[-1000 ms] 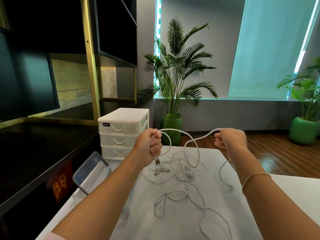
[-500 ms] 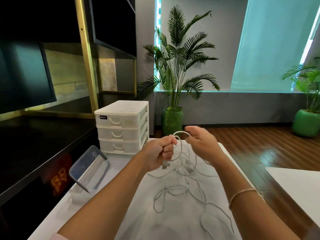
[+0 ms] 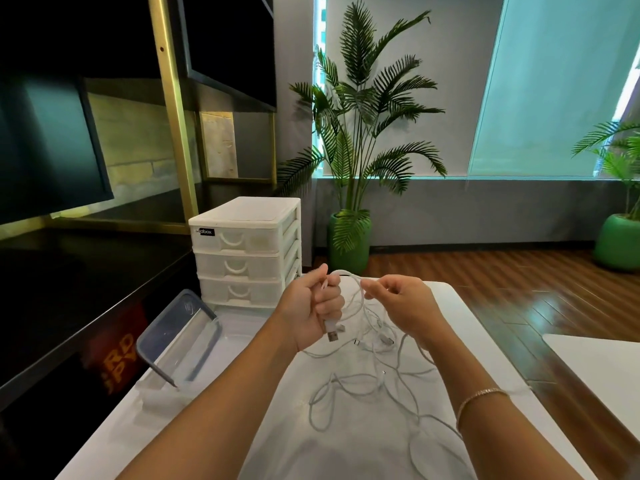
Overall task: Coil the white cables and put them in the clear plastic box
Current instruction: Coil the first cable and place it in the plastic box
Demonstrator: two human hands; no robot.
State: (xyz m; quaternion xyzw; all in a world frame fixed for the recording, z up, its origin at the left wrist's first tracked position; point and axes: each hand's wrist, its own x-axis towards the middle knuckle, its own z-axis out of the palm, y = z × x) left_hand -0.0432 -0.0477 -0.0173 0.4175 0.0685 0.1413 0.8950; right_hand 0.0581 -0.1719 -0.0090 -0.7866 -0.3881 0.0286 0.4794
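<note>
Looking first at the clear plastic box [image 3: 180, 344] at the table's [image 3: 214, 427] left edge, I see it tilted, and I can make out nothing inside it. Behind it stands a white three-drawer unit [image 3: 246, 251], drawers closed. My left hand [image 3: 311, 313] grips a white cable [image 3: 360, 292] near its USB plug [image 3: 333, 336]; my right hand [image 3: 403, 306] pinches the same thin loop. More white cables [image 3: 363, 386] lie tangled on the table below.
</note>
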